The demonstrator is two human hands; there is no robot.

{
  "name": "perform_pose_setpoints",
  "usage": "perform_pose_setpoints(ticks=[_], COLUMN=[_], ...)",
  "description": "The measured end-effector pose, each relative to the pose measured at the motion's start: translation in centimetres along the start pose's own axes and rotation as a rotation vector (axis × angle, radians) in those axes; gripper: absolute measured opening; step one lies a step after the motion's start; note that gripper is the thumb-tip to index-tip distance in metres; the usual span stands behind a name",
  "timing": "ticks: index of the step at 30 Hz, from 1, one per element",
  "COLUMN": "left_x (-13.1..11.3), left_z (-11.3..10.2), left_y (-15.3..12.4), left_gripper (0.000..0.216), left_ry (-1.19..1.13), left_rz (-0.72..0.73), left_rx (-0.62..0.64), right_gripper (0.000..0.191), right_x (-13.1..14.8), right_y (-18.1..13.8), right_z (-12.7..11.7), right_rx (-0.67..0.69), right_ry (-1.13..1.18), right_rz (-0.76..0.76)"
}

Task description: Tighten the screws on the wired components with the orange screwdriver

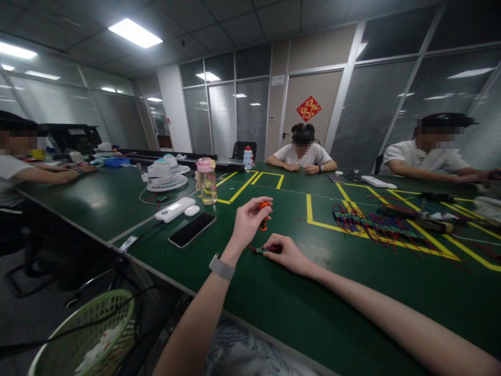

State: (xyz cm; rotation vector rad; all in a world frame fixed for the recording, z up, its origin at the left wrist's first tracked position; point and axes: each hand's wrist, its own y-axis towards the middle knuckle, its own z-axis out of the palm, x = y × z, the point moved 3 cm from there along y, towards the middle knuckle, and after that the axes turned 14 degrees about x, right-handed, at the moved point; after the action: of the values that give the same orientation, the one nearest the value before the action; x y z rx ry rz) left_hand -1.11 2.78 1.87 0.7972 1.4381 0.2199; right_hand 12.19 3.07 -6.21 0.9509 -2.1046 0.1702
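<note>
My left hand [248, 222] is raised a little above the green table [313, 308], fingers pinched round a small orange-handled tool [264, 215] that points down. My right hand [285, 253] rests on the table just right of it, fingers closed on a small dark part with red and green wires [261, 250]. The tool's tip hangs just above that part. A grey watch [221, 267] is on my left wrist.
A black phone [192, 229], a white remote [174, 209], a pink-lidded bottle [206, 181] and small white fans [166, 176] lie to the left. A pile of coloured wire bundles [376, 223] lies to the right inside yellow tape lines. Three other people sit around the table. A green basket [88, 334] stands on the floor.
</note>
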Motion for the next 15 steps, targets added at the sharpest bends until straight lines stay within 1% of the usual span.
perform_pose_setpoints(ticks=[4, 6, 10, 12, 15], left_x=[-0.33, -0.42, -0.36, -0.37, -0.5], left_z=[-0.1, 0.05, 0.45, 0.43, 0.22], left_y=[-0.1, -0.02, 0.16, 0.12, -0.08], left_gripper=[0.019, 0.024, 0.031, 0.03, 0.025], left_ry=[0.148, 0.117, -0.064, -0.066, 0.034], left_rz=[0.032, 0.048, 0.031, 0.023, 0.031], left_rx=[-0.066, -0.049, 0.027, 0.013, -0.038], right_gripper=[0.01, 0.01, 0.01, 0.011, 0.011], right_x=[0.13, 0.28, 0.54, 0.54, 0.43], right_y=[-0.03, -0.05, -0.09, -0.1, -0.11], right_z=[-0.07, -0.1, -0.13, -0.12, -0.06], right_rx=[-0.003, -0.003, -0.008, -0.009, -0.007], right_ry=[-0.002, 0.003, -0.001, -0.008, -0.013], right_rz=[0.007, 0.011, 0.015, 0.013, 0.01])
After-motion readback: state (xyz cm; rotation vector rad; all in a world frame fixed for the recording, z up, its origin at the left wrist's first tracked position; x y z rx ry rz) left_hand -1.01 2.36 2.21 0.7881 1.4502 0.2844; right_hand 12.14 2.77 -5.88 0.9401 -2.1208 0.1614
